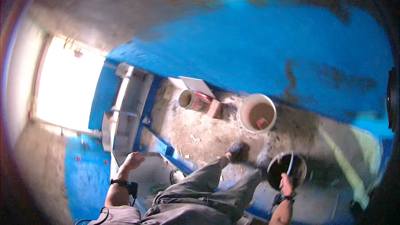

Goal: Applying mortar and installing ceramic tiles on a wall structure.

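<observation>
My right hand, at the lower right, is closed on the pale curved handle of a bucket. The bucket's inside looks dark, and its contents cannot be made out. At the lower left, my left hand hangs over a grey-white panel-like surface. Its fingers are loosely bent and somewhat blurred, with nothing visible in them. A dark band circles each wrist. My feet, in dark shoes, stand on the dirty floor between the hands.
A white bucket with a small red thing inside stands ahead by the blue wall. Farther left are another bucket, a brown block and leaning pale boards. Debris litters the floor. A bright opening is at left.
</observation>
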A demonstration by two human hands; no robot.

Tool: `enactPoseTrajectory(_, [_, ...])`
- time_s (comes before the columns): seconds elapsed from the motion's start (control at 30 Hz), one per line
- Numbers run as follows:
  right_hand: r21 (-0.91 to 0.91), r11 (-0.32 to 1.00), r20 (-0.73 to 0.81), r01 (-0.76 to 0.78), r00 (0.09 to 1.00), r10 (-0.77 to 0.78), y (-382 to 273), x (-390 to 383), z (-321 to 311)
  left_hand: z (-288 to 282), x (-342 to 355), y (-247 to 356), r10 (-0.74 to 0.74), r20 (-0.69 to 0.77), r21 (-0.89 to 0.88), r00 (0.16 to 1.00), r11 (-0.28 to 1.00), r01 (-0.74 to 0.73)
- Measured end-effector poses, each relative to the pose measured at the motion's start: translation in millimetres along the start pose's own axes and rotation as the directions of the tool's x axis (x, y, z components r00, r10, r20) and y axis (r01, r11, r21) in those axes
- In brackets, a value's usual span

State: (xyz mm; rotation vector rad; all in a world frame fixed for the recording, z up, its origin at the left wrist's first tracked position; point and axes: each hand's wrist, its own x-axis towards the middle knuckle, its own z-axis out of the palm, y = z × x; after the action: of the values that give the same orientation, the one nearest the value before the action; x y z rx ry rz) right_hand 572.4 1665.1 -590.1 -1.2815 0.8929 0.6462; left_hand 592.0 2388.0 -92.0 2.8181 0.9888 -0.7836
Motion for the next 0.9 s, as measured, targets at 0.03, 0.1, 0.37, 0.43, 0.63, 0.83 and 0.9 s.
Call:
enactPoseTrajectory(0.03, [-0.061, 0.998, 0.027, -0.008, 1.0, 0.009, 4.9, 2.4, 8.0, 9.8, -7.8, -8.1, 0.099, -0.032, 0.007, 0.995, 0.995, -0.099])
enactPoseTrajectory(0.1, [-0.134, 0.984, -0.047, -0.121, 0.992, 0.116, 24.6, 13.4, 10.5, 31.7, -21.5, -21.4, -0.022, -0.012, -0.13, 1.0, 0.991, 0.02])
enactPoseTrajectory(0.37, [-0.428, 0.882, -0.281, -0.195, 0.957, 0.075, -22.1, 63.6, 28.2, 134.2, -71.3, -60.8, 0.138, -0.076, -0.234, 0.988, 0.96, -0.152])
enactPoseTrajectory(0.43, [-0.468, 0.869, -0.213, -0.161, 0.975, 0.066, -61.0, 53.0, 65.4, 164.5, -91.3, -63.3, -0.005, 0.058, -0.349, 0.998, 0.937, 0.025])
enactPoseTrajectory(0.63, [-0.548, 0.836, 0.033, -0.027, 0.998, 0.054, -158.1, -1.7, 207.7, 207.2, -114.2, -81.7, 0.039, 0.318, -0.389, 0.947, 0.917, 0.093])
enactPoseTrajectory(0.83, [-0.624, 0.78, 0.196, 0.048, 0.976, 0.097, -215.0, -48.3, 348.6, 220.1, -78.7, -88.8, 0.002, 0.27, -0.492, 0.963, 0.86, 0.136])
enactPoseTrajectory(0.9, [-0.661, 0.748, 0.211, 0.056, 0.971, 0.114, -224.3, -56.3, 399.1, 230.2, -64.7, -97.5, 0.023, 0.265, -0.571, 0.964, 0.809, 0.138])
